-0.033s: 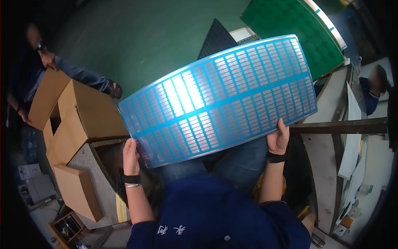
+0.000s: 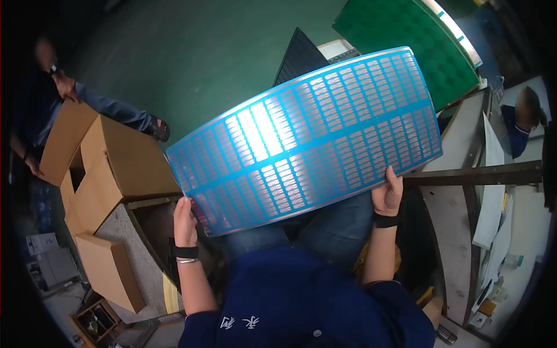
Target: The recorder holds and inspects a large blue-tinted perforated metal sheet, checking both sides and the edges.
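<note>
A large, flat blue panel (image 2: 331, 138) patterned with rows of small shiny metallic shapes is held tilted over my lap, its right end farther off than its left. My left hand (image 2: 185, 223) grips its near left corner, fingers together at the edge. Along the near edge toward the right, my right hand (image 2: 387, 194) holds the panel with the thumb on top; its other fingers are hidden beneath. Bright glare covers part of the panel left of the middle.
To the left, a co-worker's hand (image 2: 67, 87) touches an opened cardboard box (image 2: 142, 156); a smaller carton (image 2: 109, 271) leans nearby. A dark ribbed panel (image 2: 297, 61) and a green board (image 2: 400, 46) stand beyond. At right are a metal bar (image 2: 476, 176) and another person (image 2: 515, 130).
The panel has tilted very slightly, and its bright glare has shifted a little to the right. Both hands keep their hold.
</note>
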Motion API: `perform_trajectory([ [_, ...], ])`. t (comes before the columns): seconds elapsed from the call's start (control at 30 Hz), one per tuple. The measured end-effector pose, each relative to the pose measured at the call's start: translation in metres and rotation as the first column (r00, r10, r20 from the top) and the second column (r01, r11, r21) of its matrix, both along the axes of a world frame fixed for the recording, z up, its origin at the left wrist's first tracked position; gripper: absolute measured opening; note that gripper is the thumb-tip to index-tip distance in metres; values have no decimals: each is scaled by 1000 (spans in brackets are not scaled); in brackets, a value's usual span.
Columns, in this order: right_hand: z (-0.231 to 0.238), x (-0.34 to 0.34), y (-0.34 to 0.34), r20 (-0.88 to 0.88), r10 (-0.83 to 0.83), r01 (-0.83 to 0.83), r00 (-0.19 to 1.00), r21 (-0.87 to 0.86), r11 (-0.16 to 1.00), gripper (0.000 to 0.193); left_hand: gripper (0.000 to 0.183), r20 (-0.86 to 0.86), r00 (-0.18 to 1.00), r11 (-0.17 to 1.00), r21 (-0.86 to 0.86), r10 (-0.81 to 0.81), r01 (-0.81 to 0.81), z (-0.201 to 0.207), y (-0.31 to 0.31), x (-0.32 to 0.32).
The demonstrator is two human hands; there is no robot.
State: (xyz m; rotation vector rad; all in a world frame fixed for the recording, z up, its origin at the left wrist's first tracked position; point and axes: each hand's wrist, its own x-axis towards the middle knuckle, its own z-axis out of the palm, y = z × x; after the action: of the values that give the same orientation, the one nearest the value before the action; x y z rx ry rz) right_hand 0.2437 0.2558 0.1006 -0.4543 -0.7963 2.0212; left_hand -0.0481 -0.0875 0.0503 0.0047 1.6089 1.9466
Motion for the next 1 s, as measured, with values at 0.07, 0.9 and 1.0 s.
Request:
perform_trajectory([
  [0.07,2,-2,-4,28,2,-3,1000,33,999,45,24,111,986,991,26,124,-128,-21,-3,8],
  [0.9,17,108,-16,658,-92,-54,747,199,979,50,43,-238,945,847,-431,224,-310,-122,-41,-34],
  [1.0,10,106,-18,653,-107,-27,750,193,981,50,45,-281,935,810,-483,215,-332,-127,-41,-36],
])
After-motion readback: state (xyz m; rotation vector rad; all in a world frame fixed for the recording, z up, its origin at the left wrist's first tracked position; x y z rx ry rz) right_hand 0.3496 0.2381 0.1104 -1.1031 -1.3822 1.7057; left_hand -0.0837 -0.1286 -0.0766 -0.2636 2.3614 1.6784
